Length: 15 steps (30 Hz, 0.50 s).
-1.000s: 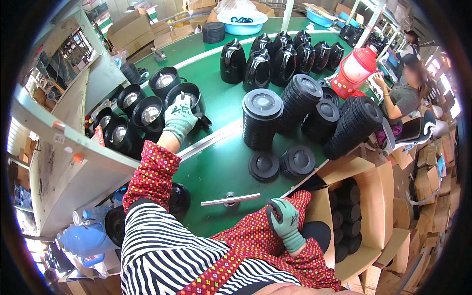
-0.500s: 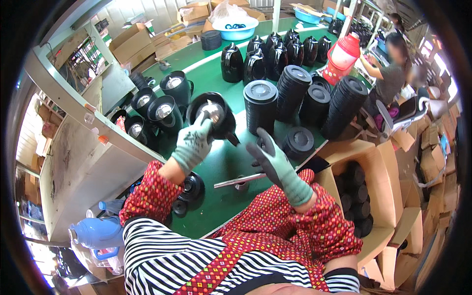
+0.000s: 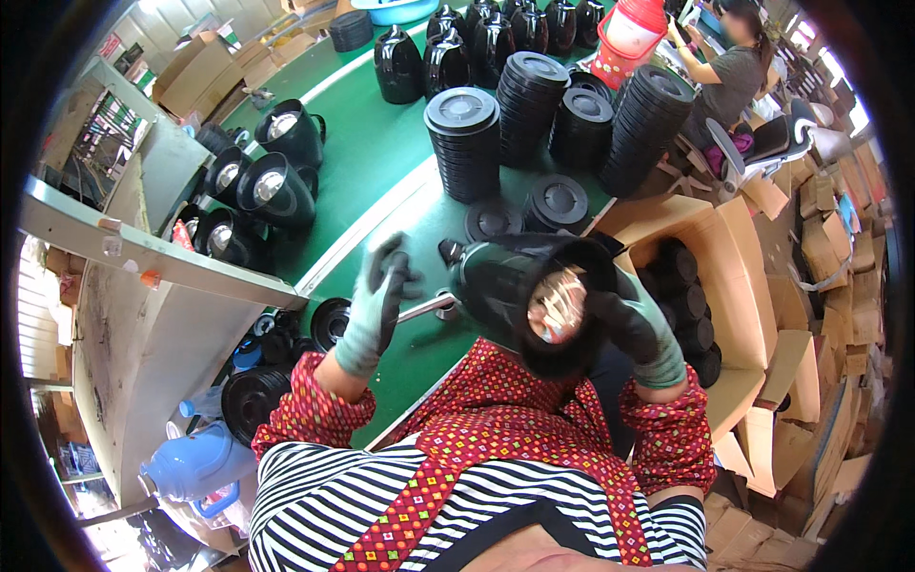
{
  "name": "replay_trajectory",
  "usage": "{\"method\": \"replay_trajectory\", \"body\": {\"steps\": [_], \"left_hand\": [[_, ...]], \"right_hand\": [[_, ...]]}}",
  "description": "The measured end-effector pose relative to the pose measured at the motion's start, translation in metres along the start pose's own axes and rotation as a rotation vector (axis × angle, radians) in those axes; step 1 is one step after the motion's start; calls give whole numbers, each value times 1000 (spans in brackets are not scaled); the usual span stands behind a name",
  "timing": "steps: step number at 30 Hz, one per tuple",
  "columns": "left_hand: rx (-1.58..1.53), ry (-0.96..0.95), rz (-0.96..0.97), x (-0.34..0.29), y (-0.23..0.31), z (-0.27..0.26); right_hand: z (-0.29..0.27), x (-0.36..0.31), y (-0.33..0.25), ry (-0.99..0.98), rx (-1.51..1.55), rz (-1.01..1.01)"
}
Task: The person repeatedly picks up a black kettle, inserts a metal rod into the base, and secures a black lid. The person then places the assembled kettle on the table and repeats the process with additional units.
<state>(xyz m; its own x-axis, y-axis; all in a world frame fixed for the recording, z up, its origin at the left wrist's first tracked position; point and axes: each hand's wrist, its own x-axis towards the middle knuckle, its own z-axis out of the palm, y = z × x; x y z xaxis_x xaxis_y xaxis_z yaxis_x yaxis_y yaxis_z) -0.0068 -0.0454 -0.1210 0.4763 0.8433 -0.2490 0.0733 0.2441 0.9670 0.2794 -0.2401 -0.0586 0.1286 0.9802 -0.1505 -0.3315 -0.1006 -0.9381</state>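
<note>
A black jug (image 3: 491, 286) with a shiny silver inside lies tilted above the bench's near edge, its wide mouth turned to the right. My right hand (image 3: 643, 329), in a grey-green glove with dark fingers, is closed on the jug's rim, fingers partly inside the mouth. My left hand (image 3: 381, 296), gloved alike, hovers left of the jug with its fingers apart and nothing in them. Between that hand and the jug, a metal rod (image 3: 419, 310) shows in part. Black round discs (image 3: 556, 204) lie just beyond the jug.
Stacks of black discs (image 3: 464, 143) stand across the green bench (image 3: 381, 133), with glossy black jugs (image 3: 397, 67) behind. More silver-lined jugs (image 3: 276, 186) sit at left. An open carton (image 3: 739, 315) of black parts is at right. A person (image 3: 729, 81) works farther off, near a red container (image 3: 626, 43).
The jug has passed from my left hand to my right and come nearer my body. My left hand has let go. The view has tipped downward.
</note>
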Motion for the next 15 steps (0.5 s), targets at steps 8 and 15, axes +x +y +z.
{"method": "replay_trajectory", "body": {"steps": [8, 15], "left_hand": [[-551, -868, -253, 17, -92, 53], [-578, -677, -268, 18, -109, 34]], "right_hand": [[6, 28, -16, -392, 21, 146], [-75, 155, 82, 163, -1192, -266]]}}
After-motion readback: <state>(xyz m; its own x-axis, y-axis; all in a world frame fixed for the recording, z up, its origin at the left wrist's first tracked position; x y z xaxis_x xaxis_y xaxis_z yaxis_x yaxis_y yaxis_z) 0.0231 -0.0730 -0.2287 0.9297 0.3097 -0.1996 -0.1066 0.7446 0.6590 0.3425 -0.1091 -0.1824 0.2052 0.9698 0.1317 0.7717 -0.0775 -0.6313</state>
